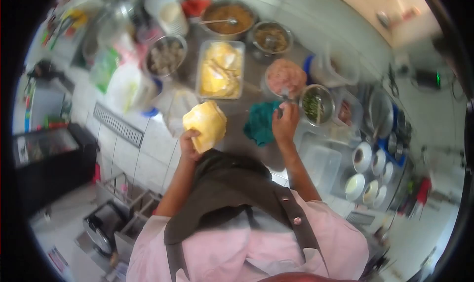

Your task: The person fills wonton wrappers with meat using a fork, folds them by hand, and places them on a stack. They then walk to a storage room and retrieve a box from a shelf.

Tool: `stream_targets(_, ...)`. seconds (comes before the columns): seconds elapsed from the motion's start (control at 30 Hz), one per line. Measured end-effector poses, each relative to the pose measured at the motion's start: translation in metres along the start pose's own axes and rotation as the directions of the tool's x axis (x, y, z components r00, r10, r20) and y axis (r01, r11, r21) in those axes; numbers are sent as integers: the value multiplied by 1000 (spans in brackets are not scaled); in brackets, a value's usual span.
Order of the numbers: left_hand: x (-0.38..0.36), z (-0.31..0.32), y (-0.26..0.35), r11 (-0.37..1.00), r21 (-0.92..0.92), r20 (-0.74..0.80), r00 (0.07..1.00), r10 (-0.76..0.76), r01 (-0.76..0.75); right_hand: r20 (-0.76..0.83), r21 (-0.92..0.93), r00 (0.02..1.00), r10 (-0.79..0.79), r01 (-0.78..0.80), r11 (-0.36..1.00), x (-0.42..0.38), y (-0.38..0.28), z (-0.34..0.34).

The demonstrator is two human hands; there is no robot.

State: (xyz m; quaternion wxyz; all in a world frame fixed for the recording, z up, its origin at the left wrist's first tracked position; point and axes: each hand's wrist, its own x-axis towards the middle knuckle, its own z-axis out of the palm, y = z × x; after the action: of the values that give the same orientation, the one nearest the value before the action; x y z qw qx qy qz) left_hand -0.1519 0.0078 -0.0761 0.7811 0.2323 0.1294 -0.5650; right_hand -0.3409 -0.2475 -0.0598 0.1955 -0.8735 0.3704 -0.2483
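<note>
Yellow wrapper sheets [206, 125] rest in my left hand [189, 143], the thumb on top of them. My right hand [286, 121] is closed around the handle of a small utensil, whose tip reaches the pink minced meat [286, 76] in a bowl. A teal cloth [260, 123] lies on the metal table just left of my right hand. Behind the wrappers, a clear tray [220, 95] holds more yellow sheets. Right of the meat stands a metal bowl of chopped greens [312, 107] with a spoon in it.
Along the back are a large pot of brown food [228, 19], a smaller metal bowl [271, 37] and a bowl of pale pieces [166, 56]. Small white bowls [355, 186] and a clear plastic container [319, 162] sit at the right. A white bag-lined container [129, 90] stands left.
</note>
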Motion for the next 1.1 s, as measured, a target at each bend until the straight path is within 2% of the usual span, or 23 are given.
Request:
stream_targets(0.03, 1, 5, -3, 1000, 2, -18, 1000, 15, -15, -168, -45, 984, 57, -65, 997, 3, 8, 0)
stream_targets(0.07, 10, 17, -1, 999, 10, -9, 999, 49, -49, -239, -57, 970, 49, -65, 996, 4, 18, 4)
stream_targets(0.1, 14, 42, -4, 995, 66, 47, 997, 66, -69, -227, -63, 970, 82, -99, 993, -6, 29, 11)
stream_targets(0.17, 19, 63, -8, 996, 58, 83, 994, 65, -70, -227, -58, 964, 139, -156, 986, -3, 40, 19)
stream_targets(0.23, 35, 46, -8, 996, 92, 34, 999, 11, -14, 45, 75, 932, 360, -363, 929, -8, 49, 29)
stream_targets(0.27, 44, 28, -4, 996, 87, -2, 1000, -29, 29, 68, 78, 916, 396, -401, 913, -11, 47, 27)
stream_targets(0.33, 40, 25, -6, 994, 71, -66, 995, -82, 86, 83, 39, 951, 299, -303, 952, -6, 47, 21)
stream_targets(0.37, 38, 39, -6, 994, 66, -42, 995, -87, 90, 89, 37, 946, 310, -315, 949, -13, 51, 25)
stream_targets(0.43, 41, 56, -10, 994, 69, 5, 996, -89, 89, 49, 26, 984, 172, -173, 985, -11, 55, 30)
stream_targets(0.47, 39, 59, -12, 996, 68, -1, 998, -56, 56, 33, 28, 986, 164, -165, 986, -9, 57, 29)
stream_targets(0.57, 39, 53, -8, 998, 64, -11, 1000, -23, 24, 27, 109, 980, 195, -197, 974, -10, 42, 9)
stream_targets(0.63, 37, 40, -4, 998, 35, 28, 998, -52, 51, 58, 80, 960, 273, -277, 958, -13, 37, -9)
stream_targets(0.7, 35, 39, -1, 997, 26, -11, 998, -69, 69, 112, 36, 945, 306, -312, 949, -8, 31, -30)
stream_targets(0.77, 36, 42, -2, 997, 30, -18, 997, -73, 73, 321, -88, 847, 424, -419, 903, 6, 25, -43)
stream_targets(0.87, 37, 49, -4, 999, 28, -9, 999, -39, 39, 274, -76, 888, 370, -363, 929, 12, 27, -32)
stream_targets(1.0, 38, 52, -4, 996, 74, 2, 999, -42, 42, 281, -68, 887, 366, -362, 930, 27, 22, -21)
stream_targets(1.07, 39, 47, -4, 996, 83, -14, 999, -40, 41, 195, 22, 956, 219, -227, 974, 26, 43, -2)
stream_targets(1.1, 39, 46, -5, 995, 91, -8, 999, -42, 43, 198, 23, 956, 216, -225, 974, 26, 48, 1)
